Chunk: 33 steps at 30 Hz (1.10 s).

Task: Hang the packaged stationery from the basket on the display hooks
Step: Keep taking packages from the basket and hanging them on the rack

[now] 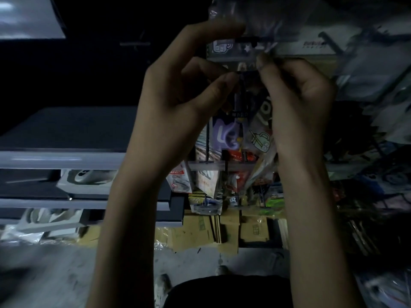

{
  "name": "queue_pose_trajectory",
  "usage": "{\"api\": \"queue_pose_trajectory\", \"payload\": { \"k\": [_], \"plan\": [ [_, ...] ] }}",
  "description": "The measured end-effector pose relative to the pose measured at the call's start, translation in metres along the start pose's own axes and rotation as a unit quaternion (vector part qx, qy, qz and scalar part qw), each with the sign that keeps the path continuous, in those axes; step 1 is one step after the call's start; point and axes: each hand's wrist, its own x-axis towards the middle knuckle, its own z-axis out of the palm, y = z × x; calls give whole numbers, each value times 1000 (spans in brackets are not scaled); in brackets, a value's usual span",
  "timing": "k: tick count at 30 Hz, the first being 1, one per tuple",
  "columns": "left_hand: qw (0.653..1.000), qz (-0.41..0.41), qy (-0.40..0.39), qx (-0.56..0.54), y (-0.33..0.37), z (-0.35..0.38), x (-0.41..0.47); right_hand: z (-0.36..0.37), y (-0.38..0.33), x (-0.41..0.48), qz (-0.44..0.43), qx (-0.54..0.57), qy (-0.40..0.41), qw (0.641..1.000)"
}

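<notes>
Here, at the far left, grey shelves (62, 160) run across the dim shop, and white boxes (89, 181) sit on the lower ones, their contents too blurred to name. Below them lies a pale floor (55, 274).

Next comes the left hand (178, 96), raised with its wrist low and its fingers curled. Its forefinger (222, 27) stretches upward and touches the lower edge of a clear bag (278, 18) that hangs overhead. Its thumb and another finger close together on the top of a packet of stationery (239, 101).

That packet hangs between the two hands, a narrow clear sleeve with something dark and pen-like inside. It is up in front of the display, just below a black hook (249, 38). Whether the packet is already threaded onto a hook I cannot tell.

Behind and beneath it, other hung packets crowd the rack: a purple packet (224, 134) and, beside it, a sticker packet (260, 138). Lower down, cardboard boxes (193, 230) stand on the floor.

The right hand (298, 96) mirrors the left, fingers curled, with its thumb pinching the packet's top from the other side. Past it, more hanging goods (378, 107) fill the rack, too blurred to make out.
</notes>
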Motion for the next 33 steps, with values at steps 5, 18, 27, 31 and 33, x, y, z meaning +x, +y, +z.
{"api": "queue_pose_trajectory", "payload": {
  "k": [5, 18, 27, 31, 33],
  "plan": [
    [1000, -19, 1, 22, 3, 0, -1, 4, 1, -1, -4, -8, 8, 1000],
    [1000, -21, -6, 17, 4, -2, -2, 6, 6, -3, -16, -1, 20, 1000],
    [999, -23, 5, 25, 4, -1, -4, 2, 9, -6, -12, -9, 13, 1000],
    [999, -26, 12, 24, 6, 1, -4, 1, 5, -5, -33, -13, 6, 999],
    [999, -23, 13, 22, 6, 0, -3, 0, 5, -5, -33, -20, 3, 999]
  ]
}}
